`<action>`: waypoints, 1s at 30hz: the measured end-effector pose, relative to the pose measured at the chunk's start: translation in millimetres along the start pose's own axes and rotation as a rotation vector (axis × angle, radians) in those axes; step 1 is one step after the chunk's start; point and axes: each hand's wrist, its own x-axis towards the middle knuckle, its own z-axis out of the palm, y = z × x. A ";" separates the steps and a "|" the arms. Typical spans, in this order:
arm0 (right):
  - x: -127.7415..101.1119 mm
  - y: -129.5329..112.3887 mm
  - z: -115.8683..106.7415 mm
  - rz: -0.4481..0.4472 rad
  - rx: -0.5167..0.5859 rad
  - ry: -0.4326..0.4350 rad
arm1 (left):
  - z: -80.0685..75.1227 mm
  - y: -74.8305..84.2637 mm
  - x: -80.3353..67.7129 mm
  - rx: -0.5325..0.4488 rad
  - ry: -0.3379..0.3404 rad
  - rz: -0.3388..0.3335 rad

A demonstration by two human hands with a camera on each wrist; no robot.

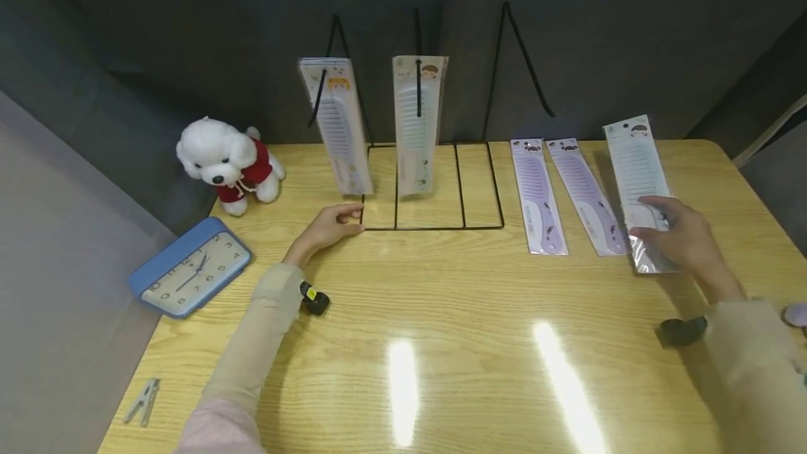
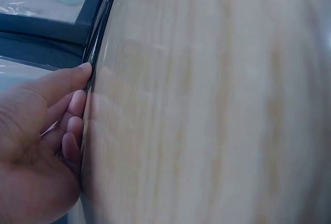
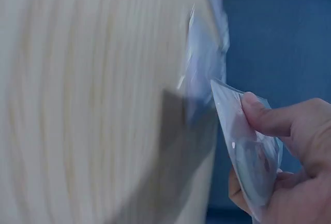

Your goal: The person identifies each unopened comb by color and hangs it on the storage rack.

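At the front left corner of a black wire display rack [image 1: 431, 229], my left hand [image 1: 329, 226] pinches the base wire; its curled fingers [image 2: 75, 102] show in the left wrist view. My right hand [image 1: 684, 237] grips the lower end of a packaged pale green comb [image 1: 638, 160] and holds it tilted up off the table; the bag [image 3: 248, 157] shows between thumb and fingers in the right wrist view. Two packaged purple combs [image 1: 539, 195] [image 1: 586, 195] lie beside it. Packaged purple combs [image 1: 337, 125] hang on the rack's left hook, packaged green combs [image 1: 416, 125] on the middle one.
The rack's right hook [image 1: 529, 62] carries no comb. On the left are a white plush dog [image 1: 217, 153] in red, a blue clock [image 1: 195, 268] and a grey clip [image 1: 143, 401]. A dark curtain [image 1: 252, 33] stands behind the wooden table [image 1: 441, 300].
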 end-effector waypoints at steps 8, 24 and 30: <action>-35.1 -66.1 31.0 -0.289 0.042 0.170 | -1.2 -0.3 0.5 0.003 -0.011 0.008; -76.5 -155.1 80.1 -0.875 0.285 0.283 | -1.8 -0.1 -0.4 0.023 -0.008 0.027; -82.1 -181.0 80.1 -0.930 0.286 0.239 | -1.5 0.1 -0.9 0.011 -0.010 0.021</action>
